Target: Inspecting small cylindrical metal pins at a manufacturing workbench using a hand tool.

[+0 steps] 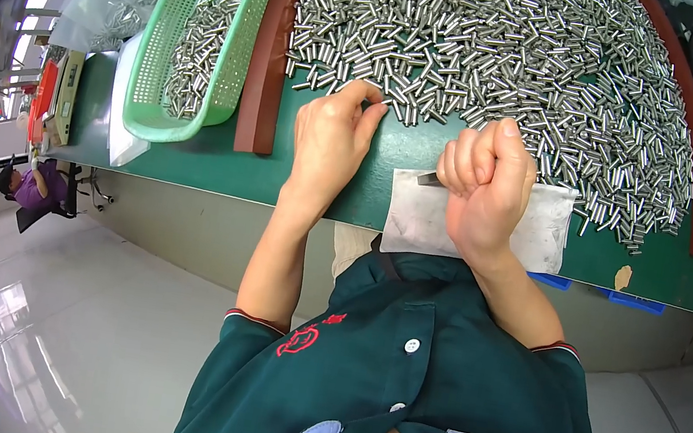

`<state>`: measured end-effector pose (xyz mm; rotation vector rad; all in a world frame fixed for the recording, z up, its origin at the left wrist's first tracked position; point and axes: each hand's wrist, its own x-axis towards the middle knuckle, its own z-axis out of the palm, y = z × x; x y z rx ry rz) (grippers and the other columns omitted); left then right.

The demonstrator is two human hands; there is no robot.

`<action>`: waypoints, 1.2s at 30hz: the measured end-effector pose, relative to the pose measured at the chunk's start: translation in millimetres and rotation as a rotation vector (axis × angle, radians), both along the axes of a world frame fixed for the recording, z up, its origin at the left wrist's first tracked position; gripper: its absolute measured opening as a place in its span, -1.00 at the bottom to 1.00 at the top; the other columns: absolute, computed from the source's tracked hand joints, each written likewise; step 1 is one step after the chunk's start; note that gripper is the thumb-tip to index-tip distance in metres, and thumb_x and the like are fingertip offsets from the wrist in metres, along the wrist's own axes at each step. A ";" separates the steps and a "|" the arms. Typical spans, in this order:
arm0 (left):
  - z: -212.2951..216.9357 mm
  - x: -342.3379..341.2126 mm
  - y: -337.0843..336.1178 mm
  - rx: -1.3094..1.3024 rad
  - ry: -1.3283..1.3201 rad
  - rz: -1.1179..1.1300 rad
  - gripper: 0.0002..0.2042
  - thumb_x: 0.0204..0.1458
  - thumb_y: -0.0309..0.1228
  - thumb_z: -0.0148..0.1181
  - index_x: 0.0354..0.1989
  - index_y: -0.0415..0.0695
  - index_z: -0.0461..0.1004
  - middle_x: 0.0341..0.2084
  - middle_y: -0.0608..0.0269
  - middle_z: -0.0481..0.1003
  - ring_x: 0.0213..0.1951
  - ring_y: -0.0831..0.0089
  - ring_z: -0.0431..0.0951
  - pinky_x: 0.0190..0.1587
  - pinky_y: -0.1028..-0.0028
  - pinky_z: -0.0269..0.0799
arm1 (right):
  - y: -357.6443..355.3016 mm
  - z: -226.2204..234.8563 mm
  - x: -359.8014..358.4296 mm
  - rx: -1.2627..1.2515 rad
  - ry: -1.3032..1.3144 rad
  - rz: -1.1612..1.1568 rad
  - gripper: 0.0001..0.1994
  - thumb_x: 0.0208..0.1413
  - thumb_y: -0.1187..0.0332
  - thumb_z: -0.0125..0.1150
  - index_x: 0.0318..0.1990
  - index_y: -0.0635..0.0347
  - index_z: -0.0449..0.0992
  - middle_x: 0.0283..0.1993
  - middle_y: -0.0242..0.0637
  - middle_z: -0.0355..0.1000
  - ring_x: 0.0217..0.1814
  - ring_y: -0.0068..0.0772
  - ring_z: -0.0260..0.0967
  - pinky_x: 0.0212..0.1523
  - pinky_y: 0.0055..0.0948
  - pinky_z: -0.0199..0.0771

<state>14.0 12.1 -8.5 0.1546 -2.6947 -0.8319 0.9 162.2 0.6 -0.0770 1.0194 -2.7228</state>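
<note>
Many short shiny metal pins point(497, 51) lie in a wide heap on the green tabletop point(410, 150). At the heap's near left edge is my left hand point(327, 133), its thumb and forefinger curled close together beside the nearest pins. Whatever these fingertips hold, if anything, is too small to make out. My right hand point(494, 185) is closed in a fist above a white cloth point(418, 218) at the table's front edge. From the little-finger side of that fist sticks the flat end of a dark grey metal piece point(430, 179); the fist hides the rest.
A green plastic basket point(140, 87) with more pins stands at the left. Brown-red rails point(265, 70) border the heap on both sides. Beyond the basket are clear plastic bags point(105, 1) and a red and beige device point(65, 94). A person point(42, 187) sits farther left.
</note>
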 end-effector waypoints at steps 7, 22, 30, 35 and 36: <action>4.1 30.2 9.6 0.367 -0.134 -0.034 -0.94 -0.20 -0.56 0.17 -0.51 -0.24 0.43 -0.88 0.34 0.08 -0.79 0.61 0.05 -0.72 0.56 -0.01 | 2.4 -3.3 -2.1 0.022 0.005 0.000 -0.60 0.14 0.30 -0.28 -0.77 0.13 0.02 -0.82 -0.47 -0.06 -0.77 -0.69 -0.23 -0.75 -0.62 -0.22; 1.5 50.2 33.7 0.225 -0.130 -0.096 -0.94 -0.26 -0.56 0.18 -0.58 -0.23 0.42 -0.79 0.19 0.31 -0.76 0.41 0.28 -0.68 0.51 0.16 | 4.3 -5.8 -3.8 -0.051 -0.017 -0.047 -0.58 0.13 0.28 -0.28 -0.79 0.10 0.01 -0.84 -0.49 -0.08 -0.79 -0.68 -0.29 -0.77 -0.61 -0.26; 5.1 50.9 31.9 0.512 -0.164 -0.027 -0.95 -0.16 -0.57 0.14 -0.51 -0.24 0.41 -0.75 0.34 0.31 -0.70 0.59 0.26 -0.63 0.60 0.16 | 3.2 -3.6 -4.7 0.041 -0.019 -0.007 -0.60 0.15 0.23 -0.36 -0.76 0.03 -0.01 -0.84 -0.51 -0.14 -0.81 -0.67 -0.33 -0.76 -0.60 -0.27; 2.0 45.4 10.5 1.721 -0.229 -0.148 -0.87 0.03 -0.46 -0.03 -0.27 -0.22 0.32 -0.53 0.26 0.29 -0.70 0.76 -0.01 -0.63 0.74 -0.05 | 3.5 -2.9 -4.3 0.015 -0.022 0.003 -0.60 0.16 0.23 -0.37 -0.75 0.04 0.00 -0.84 -0.51 -0.14 -0.82 -0.67 -0.33 -0.76 -0.60 -0.26; 1.0 43.7 7.7 1.761 -0.264 -0.137 -0.86 0.03 -0.45 -0.03 -0.27 -0.23 0.33 -0.53 0.27 0.29 -0.70 0.76 -0.01 -0.64 0.74 -0.05 | 3.3 -3.8 -4.0 0.011 -0.025 0.012 -0.60 0.16 0.23 -0.37 -0.75 0.04 0.00 -0.84 -0.51 -0.14 -0.82 -0.67 -0.34 -0.76 -0.61 -0.25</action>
